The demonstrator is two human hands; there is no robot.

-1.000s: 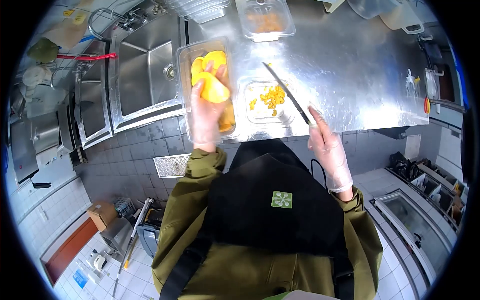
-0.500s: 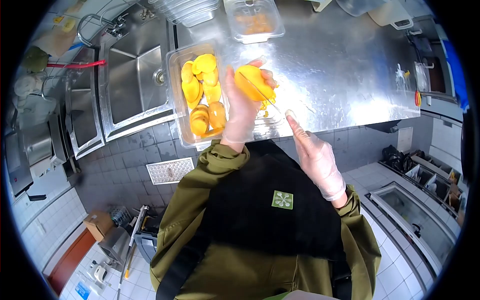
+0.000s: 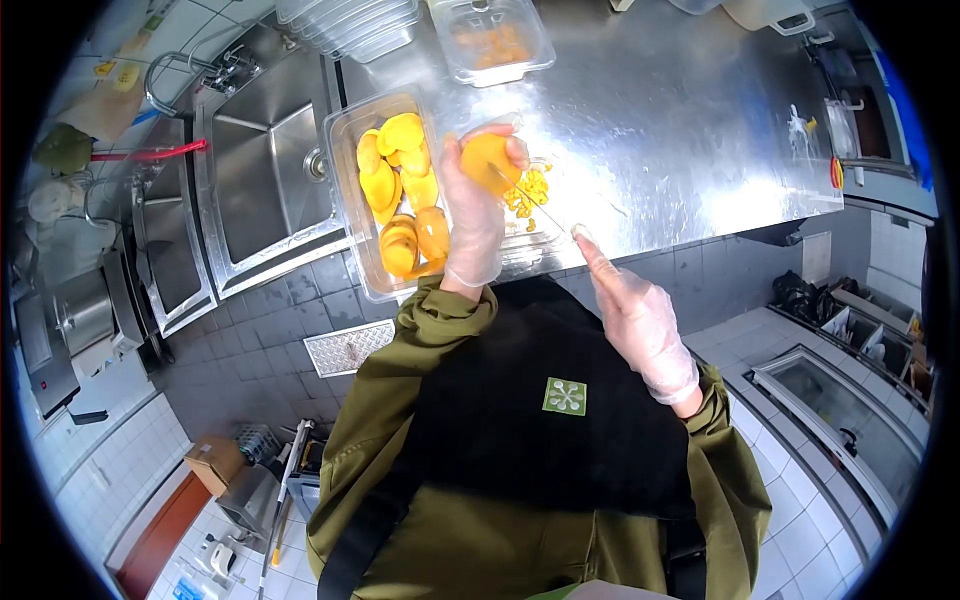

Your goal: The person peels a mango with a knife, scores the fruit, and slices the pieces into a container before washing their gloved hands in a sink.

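My left hand [image 3: 474, 222], in a clear plastic glove, is wrapped round a peeled mango piece [image 3: 484, 158]. My right hand [image 3: 642, 330], gloved too, grips a thin-bladed knife [image 3: 543, 210], its handle mostly hidden by the fingers. The blade's tip end lies against the mango's face. Below the mango, small diced mango bits [image 3: 530, 192] are gathered, with a clear container's edge [image 3: 532, 245] in front of them. Left of my left hand stands a clear tub [image 3: 346, 190] holding larger mango pieces [image 3: 402, 132], some at its near end looking darker.
A lidded clear container [image 3: 497, 72] with orange contents stands farther back on the steel counter [image 3: 680, 130]. Stacked clear containers [image 3: 355, 22] are at the back left. A steel sink [image 3: 265, 170] lies left of the tub. White-handled jugs [image 3: 770, 15] sit at the back right.
The mango piece has been turned in my left hand, and the blade crosses it at a different spot. More of the diced bits beneath are visible. The view has shifted slightly.
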